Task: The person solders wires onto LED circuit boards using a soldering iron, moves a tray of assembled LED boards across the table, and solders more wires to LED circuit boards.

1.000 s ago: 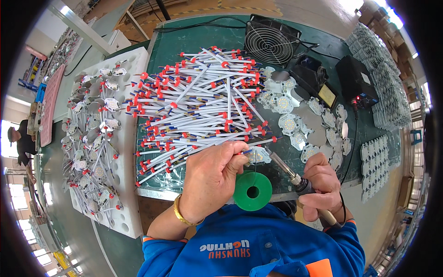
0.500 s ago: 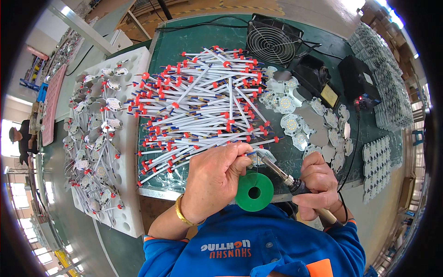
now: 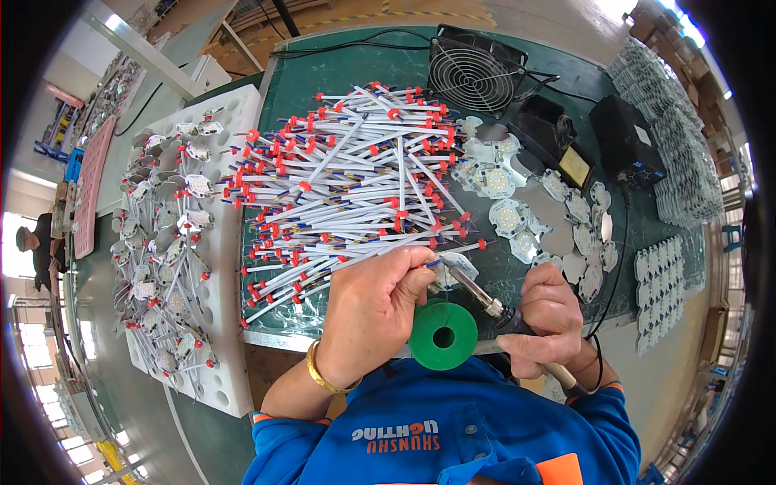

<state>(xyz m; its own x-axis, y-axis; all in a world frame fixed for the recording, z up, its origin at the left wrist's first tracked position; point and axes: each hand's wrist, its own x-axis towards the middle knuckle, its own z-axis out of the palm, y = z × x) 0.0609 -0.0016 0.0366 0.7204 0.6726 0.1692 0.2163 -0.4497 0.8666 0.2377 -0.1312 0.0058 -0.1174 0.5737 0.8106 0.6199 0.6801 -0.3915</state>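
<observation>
My right hand (image 3: 551, 317) is closed round the handle of a soldering iron (image 3: 487, 302), which slants up and left. Its tip meets the spot by my left fingertips, over a small round LED board (image 3: 461, 267) at the table's near edge. My left hand (image 3: 370, 301) pinches a wire with a blue end (image 3: 435, 263); most of that wire is hidden by the hand. Just below the fingers hangs a green spool (image 3: 424, 339), with a thin strand of solder rising from it. Beyond lies a big pile of white cables (image 3: 347, 178) with red rings.
Loose LED boards (image 3: 509, 218) lie right of the cables. Behind stand a fan (image 3: 477, 71), a black iron holder (image 3: 543, 129) and a black box (image 3: 626, 137) with a cord. A white foam tray (image 3: 234, 323) of wired boards is at left; stacked board panels (image 3: 675, 137) at right.
The soldering iron and my right hand have shifted slightly left, and the green spool a little too. My left hand keeps its pinch. The red light on the black box no longer shows.
</observation>
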